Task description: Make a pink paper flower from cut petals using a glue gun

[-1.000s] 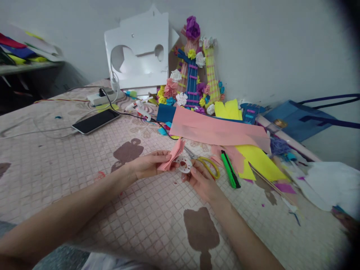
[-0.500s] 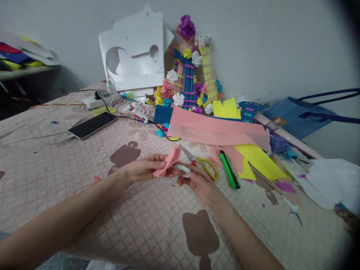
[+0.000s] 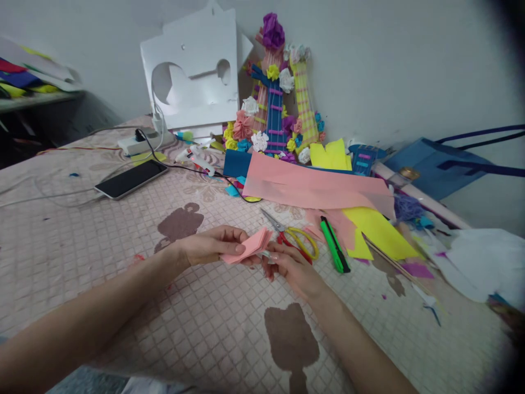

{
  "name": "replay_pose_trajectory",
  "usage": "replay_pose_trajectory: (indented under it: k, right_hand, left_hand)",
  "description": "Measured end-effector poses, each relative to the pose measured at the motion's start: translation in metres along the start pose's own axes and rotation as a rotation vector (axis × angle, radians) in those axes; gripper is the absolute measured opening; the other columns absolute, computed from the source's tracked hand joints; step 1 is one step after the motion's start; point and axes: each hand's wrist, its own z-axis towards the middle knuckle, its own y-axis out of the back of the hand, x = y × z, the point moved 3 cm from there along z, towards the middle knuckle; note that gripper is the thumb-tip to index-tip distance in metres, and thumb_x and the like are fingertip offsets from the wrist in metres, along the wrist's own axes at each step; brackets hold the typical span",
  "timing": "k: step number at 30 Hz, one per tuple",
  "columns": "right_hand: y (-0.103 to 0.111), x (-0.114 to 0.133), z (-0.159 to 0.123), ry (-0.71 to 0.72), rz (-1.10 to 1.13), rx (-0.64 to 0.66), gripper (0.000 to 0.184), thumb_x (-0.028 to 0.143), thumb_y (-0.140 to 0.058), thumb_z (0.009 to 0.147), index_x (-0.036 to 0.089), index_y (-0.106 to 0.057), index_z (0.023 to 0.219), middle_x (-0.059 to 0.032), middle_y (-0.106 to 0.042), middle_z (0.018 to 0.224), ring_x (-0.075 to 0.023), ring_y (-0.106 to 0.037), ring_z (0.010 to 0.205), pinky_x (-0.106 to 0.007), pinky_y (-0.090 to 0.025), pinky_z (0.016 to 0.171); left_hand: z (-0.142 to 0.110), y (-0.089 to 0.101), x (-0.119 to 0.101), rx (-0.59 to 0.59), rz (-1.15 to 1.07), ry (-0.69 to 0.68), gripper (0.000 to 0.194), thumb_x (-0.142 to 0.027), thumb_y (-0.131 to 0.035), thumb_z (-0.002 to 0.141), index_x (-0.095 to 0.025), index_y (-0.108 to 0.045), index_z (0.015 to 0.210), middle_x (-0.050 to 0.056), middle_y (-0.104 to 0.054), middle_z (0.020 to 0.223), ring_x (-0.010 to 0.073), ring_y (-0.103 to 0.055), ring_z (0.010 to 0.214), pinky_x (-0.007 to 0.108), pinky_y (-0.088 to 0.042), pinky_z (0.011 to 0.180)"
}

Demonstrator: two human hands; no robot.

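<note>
A stack of folded pink crepe paper [image 3: 250,246] is pinched between the thumb and fingers of my left hand [image 3: 211,245], above the middle of the table. At the paper's right end, my right hand [image 3: 298,272] has its fingers closed on a small white band or strip [image 3: 266,254], mostly hidden by the fingers. Just behind my right hand lie scissors [image 3: 302,241] with red and yellow handles, blades pointing back left. To their right rests a green box cutter [image 3: 335,246].
Behind my hands lies a long pink paper sheet [image 3: 311,183], with yellow paper [image 3: 381,235] to its right. A phone [image 3: 131,179], glue gun [image 3: 197,157] and power strip [image 3: 141,142] with cables occupy the left. Flower-decorated paper guitars [image 3: 275,117] lean on the wall.
The pink paper has turned flatter, its folds now closer together. More of the white strip is covered by my right hand's fingers. The camera view has shifted slightly.
</note>
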Motion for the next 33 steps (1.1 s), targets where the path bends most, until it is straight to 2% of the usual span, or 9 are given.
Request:
replay_pose_trajectory:
  k: [5,8,10,13,16,20,26,30,33]
  right_hand:
    - [0.002,0.006,-0.004,0.076,0.084,0.109,0.021,0.033,-0.063,0.081,0.023,-0.069,0.099,-0.0029,-0.065,0.091,-0.0101,-0.058,0.065,-0.025,-0.048,0.058]
    - [0.003,0.008,-0.005,0.077,0.065,0.142,0.019,0.034,-0.063,0.083,0.024,-0.067,0.098,-0.0016,-0.064,0.086,-0.0101,-0.058,0.066,-0.026,-0.049,0.059]
    - [0.003,0.007,-0.004,0.071,0.032,0.122,0.018,0.034,-0.063,0.082,0.024,-0.067,0.096,-0.0007,-0.065,0.08,-0.0109,-0.059,0.066,-0.026,-0.049,0.06]
    - [0.002,0.005,-0.003,0.07,-0.096,0.017,0.017,0.034,-0.065,0.081,0.022,-0.067,0.091,0.0,-0.065,0.075,-0.0105,-0.059,0.061,-0.026,-0.049,0.059]
    - [0.002,0.005,-0.003,0.058,-0.205,-0.043,0.019,0.034,-0.065,0.08,0.02,-0.067,0.092,-0.0003,-0.065,0.074,-0.0093,-0.058,0.058,-0.024,-0.048,0.056]
    - [0.006,0.009,-0.006,0.075,-0.15,0.037,0.021,0.033,-0.061,0.083,0.021,-0.067,0.1,-0.0004,-0.065,0.073,-0.0107,-0.06,0.062,-0.027,-0.049,0.061]
    - [0.011,0.008,-0.003,0.155,-0.159,0.167,0.016,0.03,-0.063,0.082,0.025,-0.07,0.097,-0.0032,-0.06,0.108,-0.0098,-0.058,0.076,-0.026,-0.047,0.069]
    - [0.007,0.008,-0.003,0.18,-0.172,0.197,0.019,0.033,-0.063,0.082,0.025,-0.067,0.1,-0.0036,-0.058,0.107,-0.0115,-0.058,0.08,-0.028,-0.047,0.073]
    - [0.003,0.01,-0.005,0.187,-0.134,0.187,0.016,0.034,-0.063,0.082,0.023,-0.064,0.095,-0.0032,-0.058,0.106,-0.0117,-0.058,0.08,-0.03,-0.048,0.075]
  left_hand:
    - [0.002,0.002,-0.004,0.017,-0.099,-0.042,0.032,-0.025,-0.073,0.075,-0.009,-0.064,0.101,0.013,-0.071,0.093,0.0172,-0.068,0.087,0.023,-0.049,0.079]
    - [0.003,0.001,-0.005,0.026,-0.115,-0.053,0.038,-0.025,-0.075,0.073,-0.009,-0.063,0.105,0.013,-0.071,0.094,0.0159,-0.068,0.085,0.022,-0.049,0.078]
    - [0.003,0.001,-0.005,0.004,-0.09,-0.049,0.032,-0.025,-0.075,0.072,-0.01,-0.064,0.098,0.012,-0.071,0.094,0.0156,-0.067,0.086,0.023,-0.047,0.08]
    - [0.004,-0.001,-0.003,-0.008,-0.012,-0.032,0.021,-0.023,-0.074,0.073,-0.01,-0.064,0.086,0.009,-0.07,0.086,0.0139,-0.065,0.08,0.021,-0.046,0.075]
    - [0.004,-0.001,-0.002,-0.009,0.043,-0.028,0.019,-0.022,-0.073,0.074,-0.009,-0.064,0.084,0.008,-0.068,0.081,0.0127,-0.063,0.076,0.02,-0.044,0.07]
    - [0.004,0.003,-0.002,-0.025,-0.021,-0.056,0.027,-0.025,-0.074,0.073,-0.009,-0.066,0.093,0.009,-0.069,0.085,0.0137,-0.064,0.074,0.022,-0.046,0.07]
    - [0.005,0.004,0.001,0.008,-0.102,-0.116,0.029,-0.023,-0.076,0.07,-0.011,-0.068,0.095,0.009,-0.068,0.094,0.0121,-0.065,0.072,0.019,-0.049,0.068]
    - [0.006,0.005,0.006,-0.014,-0.149,-0.127,0.028,-0.022,-0.077,0.068,-0.012,-0.067,0.093,0.008,-0.068,0.095,0.0116,-0.065,0.073,0.019,-0.05,0.07]
    - [0.008,0.005,0.007,-0.014,-0.151,-0.128,0.027,-0.023,-0.076,0.069,-0.011,-0.067,0.091,0.008,-0.067,0.092,0.0117,-0.065,0.073,0.019,-0.05,0.071]
